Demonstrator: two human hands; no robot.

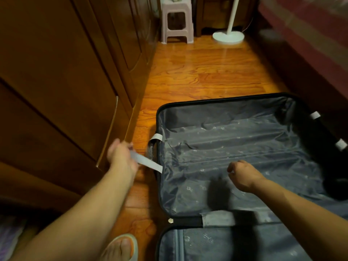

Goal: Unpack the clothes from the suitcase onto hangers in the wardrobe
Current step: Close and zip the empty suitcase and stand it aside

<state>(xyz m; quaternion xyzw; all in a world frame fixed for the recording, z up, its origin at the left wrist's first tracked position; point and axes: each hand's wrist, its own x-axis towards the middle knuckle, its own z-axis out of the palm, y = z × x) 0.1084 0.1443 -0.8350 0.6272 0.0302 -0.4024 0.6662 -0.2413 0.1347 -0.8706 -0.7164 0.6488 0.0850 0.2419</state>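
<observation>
Nearest the lens, at about seven o'clock, a bare foot in a pale slipper (123,246) rests on the glossy, grained wooden floor (197,72). From nine to eleven o'clock runs the wardrobe (62,78), dark smooth wood with its doors closed; no hangers show. At its foot, near eight o'clock, the left hand (121,155) has its fingers curled round the free end of a flat grey elastic strap (148,162), drawing it outward from the left rim of the suitcase (222,99). That case lies open on the floor from five to three o'clock, a rounded rectangular shell lined in thin, crinkled grey fabric with a faint printed pattern. No clothes can be seen in the far half; the near half is covered by a zipped divider (216,242), so its contents are hidden. Above the lining, at about four o'clock, the right hand (243,175) hovers with fingers loosely curled; whether it pinches anything cannot be told. The step in hand appears to be freeing the packing straps. The next move likely calls for opening the divider to reach garments, then opening a wardrobe door. At twelve o'clock stand a pink plastic stool (177,19) and a white round lamp base (228,36).
</observation>
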